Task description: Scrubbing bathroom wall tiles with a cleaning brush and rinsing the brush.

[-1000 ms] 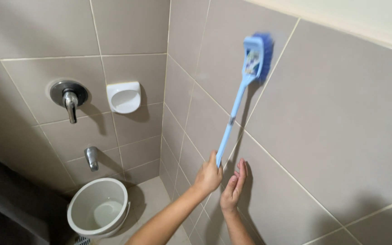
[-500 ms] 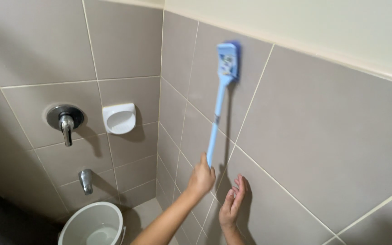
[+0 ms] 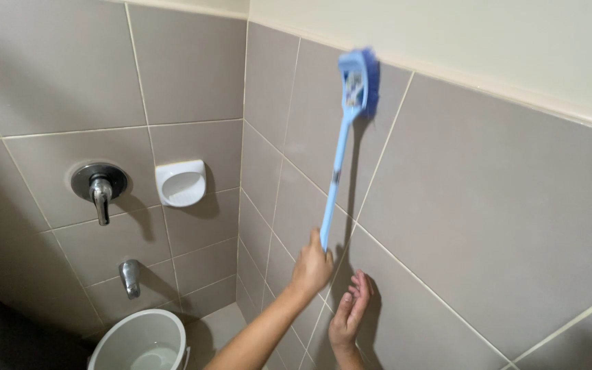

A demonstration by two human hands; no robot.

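My left hand (image 3: 312, 268) is shut on the lower end of a long light-blue brush (image 3: 337, 171). Its handle slants up the grey tiled wall (image 3: 488, 205) on my right. The darker blue bristle head (image 3: 359, 82) presses on the top row of tiles, just under the cream painted strip. My right hand (image 3: 351, 312) is below and to the right of the left one. It is open, fingers pointing up, close against the wall and holding nothing.
On the far wall are a chrome tap handle (image 3: 99, 186), a white soap dish (image 3: 181, 183) and a chrome spout (image 3: 129, 277). Below the spout, a white bucket (image 3: 142, 340) stands in the corner. A dark edge fills the lower left.
The brush head has slid a little along the top tiles and my left hand has risen. The view has tilted up, so the bucket sits lower. My right hand stays open by the wall.
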